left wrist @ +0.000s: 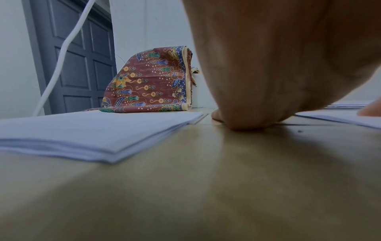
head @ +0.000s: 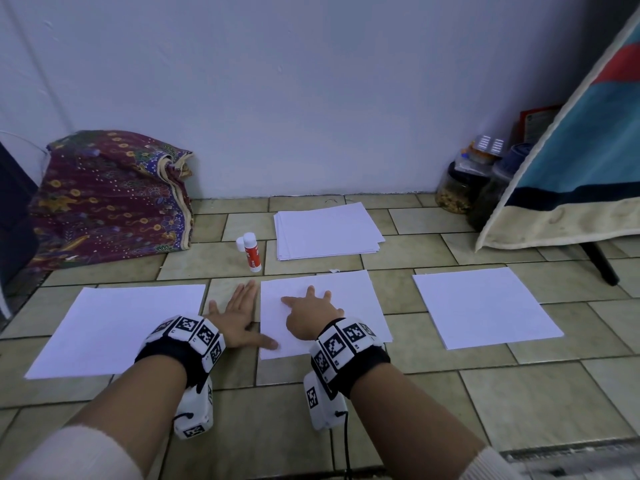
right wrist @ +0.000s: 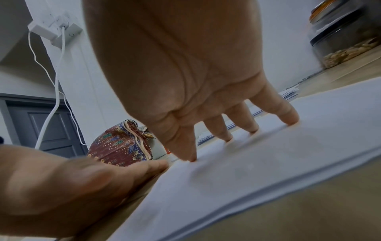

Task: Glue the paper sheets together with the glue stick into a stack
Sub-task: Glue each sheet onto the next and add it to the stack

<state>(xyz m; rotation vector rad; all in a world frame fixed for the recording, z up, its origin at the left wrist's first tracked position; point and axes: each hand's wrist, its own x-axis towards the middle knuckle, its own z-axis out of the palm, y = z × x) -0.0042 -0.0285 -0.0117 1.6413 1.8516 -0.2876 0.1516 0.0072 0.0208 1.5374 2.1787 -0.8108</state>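
Note:
Three white paper piles lie in a row on the tiled floor: a left one [head: 117, 327], a middle one [head: 349, 296] and a right one [head: 485, 306]. My right hand [head: 311, 315] presses spread fingertips [right wrist: 290, 121] onto the middle pile [right wrist: 257, 163]. My left hand [head: 239, 315] lies flat on the tile beside that pile's left edge, its thumb on the paper's near left corner. A white and red glue stick [head: 251, 252] stands on the floor beyond my hands, its cap [head: 240, 243] next to it. A larger paper stack [head: 327, 230] lies behind.
A folded batik cloth [head: 110, 199] leans on the wall at the left. Jars [head: 464, 181] stand in the right corner beside a hanging blue and red cloth [head: 581, 150]. A dark door [left wrist: 78, 65] and a white cable [left wrist: 62, 53] are at the far left.

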